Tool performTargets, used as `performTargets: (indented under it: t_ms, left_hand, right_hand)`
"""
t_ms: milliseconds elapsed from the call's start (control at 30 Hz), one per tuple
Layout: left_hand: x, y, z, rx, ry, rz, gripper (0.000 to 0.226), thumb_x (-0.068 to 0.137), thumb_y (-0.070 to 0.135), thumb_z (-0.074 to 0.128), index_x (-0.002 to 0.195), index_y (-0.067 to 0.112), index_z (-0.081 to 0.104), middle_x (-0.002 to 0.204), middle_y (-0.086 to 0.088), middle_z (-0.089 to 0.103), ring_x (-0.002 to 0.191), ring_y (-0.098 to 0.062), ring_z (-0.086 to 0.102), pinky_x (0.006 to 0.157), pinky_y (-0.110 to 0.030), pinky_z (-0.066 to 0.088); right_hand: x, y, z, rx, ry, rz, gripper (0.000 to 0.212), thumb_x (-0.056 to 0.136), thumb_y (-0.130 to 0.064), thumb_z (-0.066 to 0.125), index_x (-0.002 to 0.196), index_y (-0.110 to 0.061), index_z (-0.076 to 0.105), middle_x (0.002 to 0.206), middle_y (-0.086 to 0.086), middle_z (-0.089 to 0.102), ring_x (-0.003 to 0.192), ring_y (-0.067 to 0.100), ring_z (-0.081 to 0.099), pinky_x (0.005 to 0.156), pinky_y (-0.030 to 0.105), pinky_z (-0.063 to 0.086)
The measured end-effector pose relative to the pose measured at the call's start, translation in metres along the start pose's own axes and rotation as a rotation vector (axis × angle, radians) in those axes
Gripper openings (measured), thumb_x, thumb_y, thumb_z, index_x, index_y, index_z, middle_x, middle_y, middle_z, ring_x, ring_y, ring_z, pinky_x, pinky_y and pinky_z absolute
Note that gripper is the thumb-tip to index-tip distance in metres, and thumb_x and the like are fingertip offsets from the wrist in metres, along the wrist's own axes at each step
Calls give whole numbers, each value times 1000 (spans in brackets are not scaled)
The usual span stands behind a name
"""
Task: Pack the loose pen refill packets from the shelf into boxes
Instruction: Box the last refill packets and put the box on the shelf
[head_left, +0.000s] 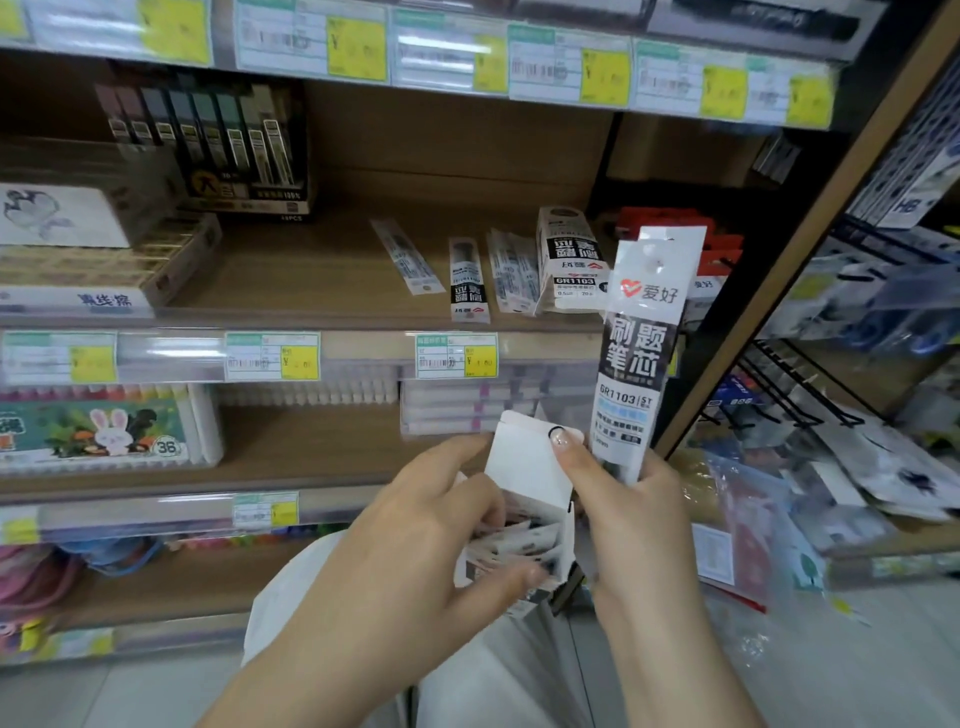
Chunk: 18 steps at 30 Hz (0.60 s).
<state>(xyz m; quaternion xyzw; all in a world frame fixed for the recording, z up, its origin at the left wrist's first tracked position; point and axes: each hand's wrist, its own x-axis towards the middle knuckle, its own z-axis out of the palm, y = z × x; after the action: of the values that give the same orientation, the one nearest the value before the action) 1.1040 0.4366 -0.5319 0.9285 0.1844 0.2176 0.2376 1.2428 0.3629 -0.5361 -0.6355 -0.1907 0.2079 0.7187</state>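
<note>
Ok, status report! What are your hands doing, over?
Left hand grips open box. Right hand holds refill packet, fingertip on flap. Loose packets on shelf. Nothing blocking.

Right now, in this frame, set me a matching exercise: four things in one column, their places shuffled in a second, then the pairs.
Things
1. open box
2. upright packet
3. loose packets
4. rabbit box

Places
A. lying on the middle shelf
B. held in the left hand
C. far left of the lower shelf
D. held in the right hand

Pairs: 1-B, 2-D, 3-A, 4-C
</note>
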Motion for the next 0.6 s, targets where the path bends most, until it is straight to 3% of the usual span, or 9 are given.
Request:
performTargets:
  t_ms: [67,133,200,333,467,600]
  left_hand:
    - [-2,1,2,88,-15,31,35,70,64,56,81,30,56,138,10,41,119,-7,46,85,-17,39]
    - [-3,6,3,233,-12,55,32,67,56,71,78,27,63,139,-6,47,127,-25,47,86,-37,50]
    - [-3,9,5,377,26,70,25,62,40,81,70,22,67,134,-15,52,127,-38,45,91,-51,45]
    - [-4,9,12,426,162,163,11,73,27,76,70,18,71,127,-5,60,129,-36,39,102,-48,36]
    - [-2,5,18,411,230,207,26,82,27,50,81,14,73,110,3,67,128,-29,38,107,-47,33]
    - [0,3,20,409,270,235,22,82,21,55,86,8,73,104,-1,68,125,-27,40,106,-43,30]
  right_hand:
    - [1,1,-1,42,15,17,23,80,-11,71,71,-32,74,80,3,75,84,31,70,79,57,55]
    - [3,2,-2,99,37,58,21,80,-9,70,68,-26,75,81,6,75,87,35,70,80,56,55]
    - [4,4,-2,156,50,97,17,80,-7,70,69,-19,73,85,11,74,90,39,68,81,56,54]
    - [6,6,-1,187,71,126,6,82,-7,69,81,-13,69,91,19,72,89,42,67,82,57,53]
    - [9,8,1,202,91,124,6,81,-7,69,85,-11,67,92,20,71,88,40,67,82,61,52]
    - [10,9,0,227,108,123,7,81,-7,69,85,-12,66,89,17,70,88,40,67,83,62,51]
